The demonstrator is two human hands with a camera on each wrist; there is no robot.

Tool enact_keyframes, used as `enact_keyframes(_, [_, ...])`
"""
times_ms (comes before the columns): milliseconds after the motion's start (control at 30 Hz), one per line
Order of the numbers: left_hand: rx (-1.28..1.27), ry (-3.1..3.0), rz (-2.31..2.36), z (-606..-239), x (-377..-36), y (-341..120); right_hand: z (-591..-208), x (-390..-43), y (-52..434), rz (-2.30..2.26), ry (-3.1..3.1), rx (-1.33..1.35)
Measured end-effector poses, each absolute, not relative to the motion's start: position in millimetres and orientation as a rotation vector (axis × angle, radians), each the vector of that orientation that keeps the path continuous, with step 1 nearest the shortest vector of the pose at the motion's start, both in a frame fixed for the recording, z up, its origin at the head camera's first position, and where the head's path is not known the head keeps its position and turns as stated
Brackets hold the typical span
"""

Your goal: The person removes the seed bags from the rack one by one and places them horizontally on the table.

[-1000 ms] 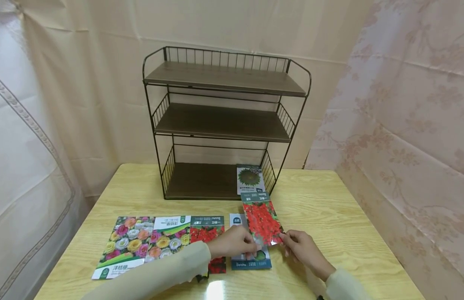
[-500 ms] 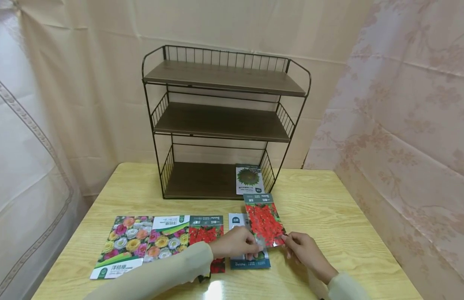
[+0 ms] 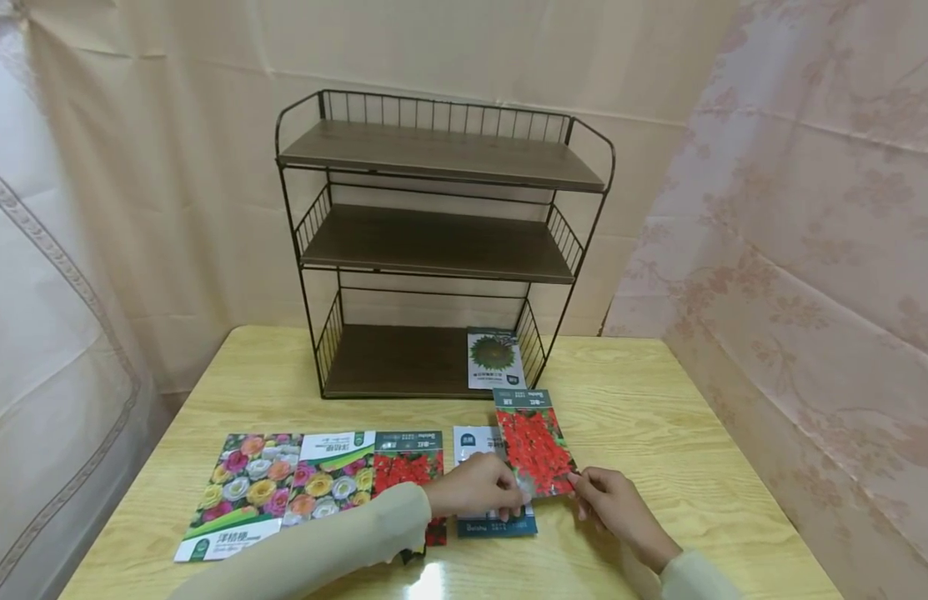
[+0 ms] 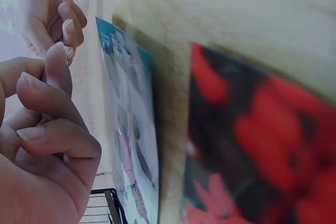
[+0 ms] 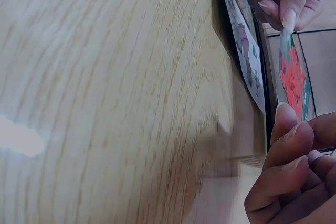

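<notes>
A seed packet with red flowers [image 3: 537, 446] is held above the table between both hands, tilted, its dark green top toward the rack. My left hand [image 3: 479, 486] pinches its near left corner; my right hand [image 3: 612, 504] pinches the near right corner. In the right wrist view the red packet [image 5: 294, 80] appears nearly edge-on between the two hands. Below it lies a white and blue packet [image 3: 471, 527], partly covered by the left hand. Another red-flower packet [image 3: 407, 458] lies to the left, partly under the left forearm.
Two packets with multicoloured flowers, one at far left [image 3: 246, 487] and one beside it [image 3: 336, 467], lie on the wooden table [image 3: 659, 433]. Behind stands a three-tier rack [image 3: 441, 242]; a sunflower packet [image 3: 495, 360] lies on its bottom shelf at right.
The held red packet has shifted slightly right and toward me, both hands keeping their pinch on it. The head view has turned a little, moving the rack slightly left.
</notes>
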State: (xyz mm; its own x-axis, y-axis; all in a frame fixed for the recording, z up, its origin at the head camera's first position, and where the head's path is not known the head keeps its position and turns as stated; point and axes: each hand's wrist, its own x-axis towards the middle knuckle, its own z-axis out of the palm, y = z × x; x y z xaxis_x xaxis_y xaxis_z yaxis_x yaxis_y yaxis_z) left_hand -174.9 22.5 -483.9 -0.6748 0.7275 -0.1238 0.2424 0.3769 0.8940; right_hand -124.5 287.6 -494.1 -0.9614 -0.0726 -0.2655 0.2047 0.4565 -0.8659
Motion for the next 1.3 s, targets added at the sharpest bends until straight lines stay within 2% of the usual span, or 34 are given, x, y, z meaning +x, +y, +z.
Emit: enact_keyframes(1300, [0.874,2.188,1.186,-495.3,-178.7,50.3,-494.3,-111.2,304.2,-1.507,2.485,0.252])
